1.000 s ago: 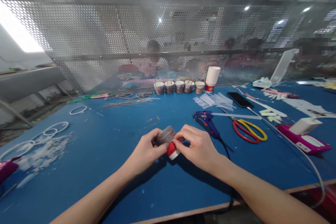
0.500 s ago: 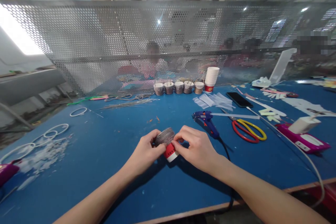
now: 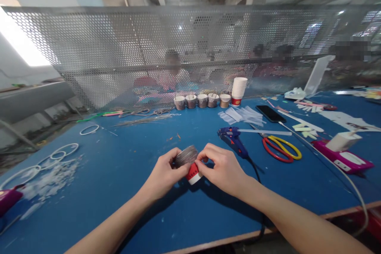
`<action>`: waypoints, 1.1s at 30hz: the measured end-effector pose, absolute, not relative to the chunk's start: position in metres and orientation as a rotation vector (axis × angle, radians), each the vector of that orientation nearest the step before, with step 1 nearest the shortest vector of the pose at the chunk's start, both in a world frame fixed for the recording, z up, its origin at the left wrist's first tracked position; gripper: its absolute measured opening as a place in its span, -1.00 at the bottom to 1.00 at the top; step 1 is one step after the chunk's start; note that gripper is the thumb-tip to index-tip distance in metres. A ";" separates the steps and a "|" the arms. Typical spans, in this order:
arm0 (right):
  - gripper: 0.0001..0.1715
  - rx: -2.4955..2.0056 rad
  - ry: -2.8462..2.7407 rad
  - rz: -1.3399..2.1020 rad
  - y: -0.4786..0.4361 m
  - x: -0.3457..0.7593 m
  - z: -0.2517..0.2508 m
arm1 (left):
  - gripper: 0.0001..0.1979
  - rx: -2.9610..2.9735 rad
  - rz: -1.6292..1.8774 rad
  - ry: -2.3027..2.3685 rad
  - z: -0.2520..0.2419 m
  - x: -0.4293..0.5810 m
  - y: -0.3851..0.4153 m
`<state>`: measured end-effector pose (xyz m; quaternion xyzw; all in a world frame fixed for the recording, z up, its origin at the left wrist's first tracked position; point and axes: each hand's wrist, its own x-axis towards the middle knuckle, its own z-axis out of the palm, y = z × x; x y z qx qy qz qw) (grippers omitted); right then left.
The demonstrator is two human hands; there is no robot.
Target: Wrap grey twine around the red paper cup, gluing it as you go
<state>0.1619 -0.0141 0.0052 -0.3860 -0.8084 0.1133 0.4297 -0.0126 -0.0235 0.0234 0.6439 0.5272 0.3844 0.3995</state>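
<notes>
A red and white paper cup [image 3: 194, 175] is tilted between my hands, just above the blue table near its front. Grey cord [image 3: 187, 156] is wound in close turns around the upper part of the cup. My left hand [image 3: 166, 170] grips the cup from the left, thumb across its front and fingers behind. On the right side, my right hand [image 3: 219, 167] pinches with thumb and forefinger at the lower edge of the winding. Its fingertips hide most of the strand they hold.
A blue glue gun [image 3: 233, 139] and red-and-yellow-handled scissors [image 3: 281, 149] lie to the right, near a phone [image 3: 270, 113] and a purple power strip [image 3: 342, 156]. Several small wrapped buckets [image 3: 202, 101] and stacked paper cups [image 3: 239, 89] stand before the perforated metal screen [image 3: 119, 55].
The view has shifted slightly. My hands keep nearly the same hold on the cup and cord.
</notes>
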 end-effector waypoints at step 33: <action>-0.86 -0.987 -1.949 0.468 -0.009 0.164 0.005 | -0.83 1.716 1.011 1.311 0.021 -0.018 -0.023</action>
